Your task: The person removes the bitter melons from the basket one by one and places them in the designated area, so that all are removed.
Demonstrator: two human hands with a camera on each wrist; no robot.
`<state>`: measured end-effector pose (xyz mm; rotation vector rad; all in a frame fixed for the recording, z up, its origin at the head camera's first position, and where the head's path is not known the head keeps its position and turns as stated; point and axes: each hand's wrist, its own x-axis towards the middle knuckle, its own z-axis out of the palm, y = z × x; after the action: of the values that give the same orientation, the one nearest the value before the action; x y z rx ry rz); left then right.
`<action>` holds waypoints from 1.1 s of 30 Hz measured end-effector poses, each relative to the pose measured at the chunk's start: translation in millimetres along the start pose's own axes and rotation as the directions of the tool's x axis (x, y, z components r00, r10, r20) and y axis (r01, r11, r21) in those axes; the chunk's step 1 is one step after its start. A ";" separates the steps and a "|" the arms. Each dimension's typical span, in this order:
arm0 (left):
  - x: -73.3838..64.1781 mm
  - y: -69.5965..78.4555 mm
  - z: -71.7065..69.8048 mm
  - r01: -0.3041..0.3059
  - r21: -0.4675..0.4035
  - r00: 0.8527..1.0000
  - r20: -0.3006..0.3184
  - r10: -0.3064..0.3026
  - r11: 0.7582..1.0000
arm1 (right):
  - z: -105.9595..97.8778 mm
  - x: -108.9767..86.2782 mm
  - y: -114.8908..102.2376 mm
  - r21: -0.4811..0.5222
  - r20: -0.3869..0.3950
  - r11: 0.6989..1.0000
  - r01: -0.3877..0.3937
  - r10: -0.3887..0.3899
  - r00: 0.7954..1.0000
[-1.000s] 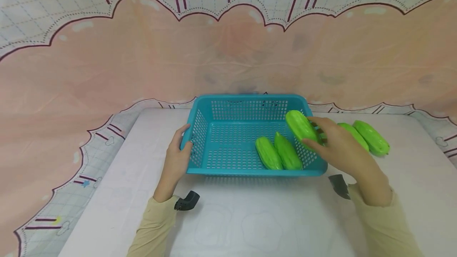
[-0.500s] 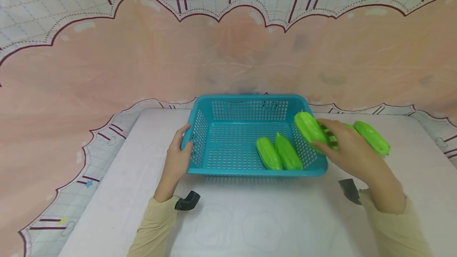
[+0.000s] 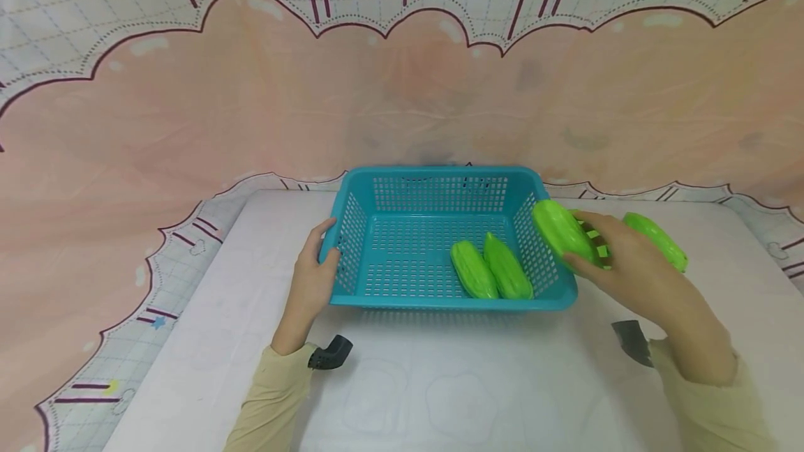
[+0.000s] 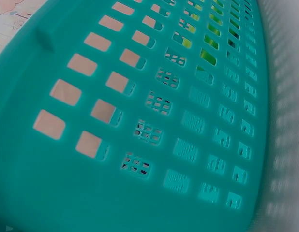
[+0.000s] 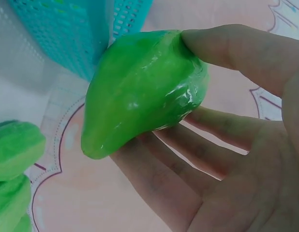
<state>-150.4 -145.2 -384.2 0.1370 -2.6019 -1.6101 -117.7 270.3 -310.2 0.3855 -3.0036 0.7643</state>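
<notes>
My right hand (image 3: 634,274) holds a glossy green ribbed gourd (image 3: 565,232) between thumb and fingers, over the basket's right rim. In the right wrist view this gourd (image 5: 140,92) tapers to a blunt end, with the thumb on top and fingers beneath. A blue-green plastic basket (image 3: 433,303) stands on the table with two similar gourds (image 3: 472,270) lying side by side at its front right. At the basket's left rim, my left hand (image 3: 313,277) grips the edge, some of its fingers hidden behind the wall. The left wrist view shows only the basket's perforated wall (image 4: 91,188).
Right of the basket, another green gourd (image 3: 656,239) lies on the white table (image 3: 402,382), partly covered by my right hand. Two green gourds (image 5: 16,150) show at the right wrist view's left edge. A patterned cloth (image 3: 402,103) hangs behind the table.
My right hand has moved rightward with the gourd, from above the basket's right end to its right rim. The left hand and basket have stayed in place.
</notes>
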 end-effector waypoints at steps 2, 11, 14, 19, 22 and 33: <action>-0.1 0.0 -0.2 0.002 -0.001 1.000 0.001 -0.002 1.000 | 0.2 -1.2 2.0 0.000 -0.012 1.000 0.007 -0.007 1.000; -0.5 -0.2 0.3 -0.016 -0.002 1.000 -0.005 0.016 1.000 | 0.4 -8.1 11.3 -0.013 -0.037 1.000 0.000 0.000 0.999; -1.0 0.1 0.5 -0.015 -0.003 1.000 -0.008 0.015 1.000 | 0.1 -10.5 14.8 -0.007 -0.038 1.000 0.012 -0.012 0.999; -1.8 0.4 1.2 -0.015 -0.003 1.000 -0.007 0.015 1.000 | 0.9 -15.2 22.9 -0.001 -0.047 1.000 0.016 -0.016 0.999; -1.5 -0.4 1.9 -0.021 -0.003 1.000 -0.006 0.021 1.000 | 2.1 -18.6 28.6 -0.006 -0.050 1.000 0.015 -0.015 0.999; -0.9 -1.8 1.7 -0.030 0.015 0.999 -0.017 0.031 0.999 | 8.8 -26.1 43.6 -0.051 0.026 0.997 -0.057 0.058 0.998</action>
<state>-149.7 -144.4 -386.6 0.1109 -2.5907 -1.5734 -102.6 309.2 -340.4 0.3121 -3.0646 0.6909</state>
